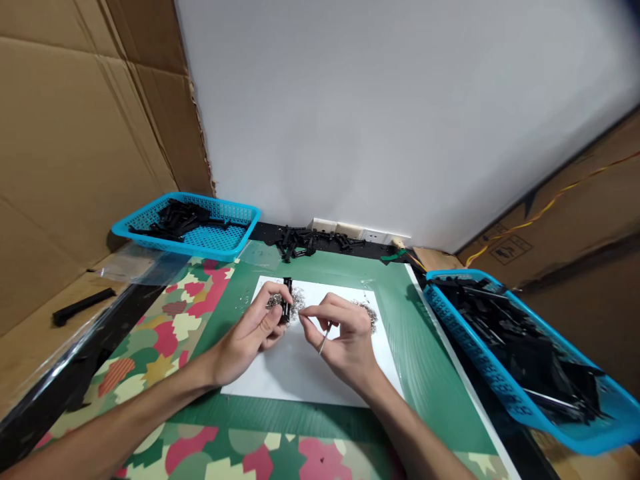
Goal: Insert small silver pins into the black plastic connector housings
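Observation:
My left hand (257,323) is closed around a narrow black plastic part (287,300), held upright between thumb and fingers. Just to its right, my right hand (343,330) is closed, with thumb and forefinger pinched together near the part. A thin silver tool (325,337), perhaps tweezers, sticks out between the right fingers; anything tiny at the fingertips is too small to make out. Under both hands lies a white sheet (310,380). One pile of small metal pieces (299,300) sits behind the black part, and another pile (369,313) lies beyond the right hand.
A blue basket (227,253) with black parts stands back left; a larger blue basket (480,373) of black parts is at the right. More black parts (297,241) lie along the wall beside power sockets (373,236). A long black piece (84,307) rests on cardboard at left.

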Tool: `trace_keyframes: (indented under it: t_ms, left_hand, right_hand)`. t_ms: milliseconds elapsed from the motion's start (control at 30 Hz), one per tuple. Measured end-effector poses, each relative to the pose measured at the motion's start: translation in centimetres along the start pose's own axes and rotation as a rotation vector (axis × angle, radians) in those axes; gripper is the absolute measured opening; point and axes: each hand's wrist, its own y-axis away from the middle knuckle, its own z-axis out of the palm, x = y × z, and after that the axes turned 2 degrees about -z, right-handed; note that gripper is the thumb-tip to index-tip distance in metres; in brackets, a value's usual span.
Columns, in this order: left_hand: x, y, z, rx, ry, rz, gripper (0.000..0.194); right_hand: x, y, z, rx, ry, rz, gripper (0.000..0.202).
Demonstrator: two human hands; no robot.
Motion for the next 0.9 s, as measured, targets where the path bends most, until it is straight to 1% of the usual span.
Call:
trace_keyframes:
  t_ms: [100, 233, 367, 433, 500, 567, 667, 800, 900]
  left_hand:
    - [-0.3, 0.2, 0.0, -0.026, 0.023, 0.002, 0.026]
    - [-0.5, 0.0, -0.3, -0.053, 0.044, 0.017, 0.027]
    - [-0.6, -0.4, -0.4, -0.021, 0.039, 0.032, 0.028]
    - [-0.8, -0.5, -0.4, 0.008, 0.037, 0.017, 0.035]
    - [-0.9, -0.6, -0.4, 0.027, 0.054, -0.006, 0.048]
    - [-1.0, -0.6, -0.4, 0.032, 0.061, -0.023, 0.052]
    - [-1.2, -0.4, -0.5, 0.024, 0.023, -0.029, 0.047]
    - [-1.1, -0.3, -0.4, 0.037, -0.026, 0.019, 0.041]
    - [-0.9, -0.3, -0.3, 0.025, -0.059, 0.044, 0.037]
  right_hand:
    - [-0.4, 0.1, 0.2, -0.040, -0.056, 0.000, 0.012]
    - [-0.7, 0.2, 0.6, -0.041, -0.122, 0.023, 0.013]
    - [-0.6, 0.2, 0.6, -0.036, -0.144, 0.028, 0.014]
    - [-0.4, 0.2, 0.4, -0.029, -0.138, -0.003, 0.014]
    - [-0.2, 0.2, 0.2, -0.018, -0.112, -0.054, 0.014]
    - [0.0, 0.3, 0.0, -0.019, -0.077, -0.114, 0.015]
    - [0.1, 0.3, -0.2, -0.044, -0.036, -0.161, 0.014]
    - [0.1, 0.2, -0.4, -0.079, -0.016, -0.183, 0.014]
    - [0.2, 0.2, -0.6, -0.123, 0.055, -0.246, 0.015]
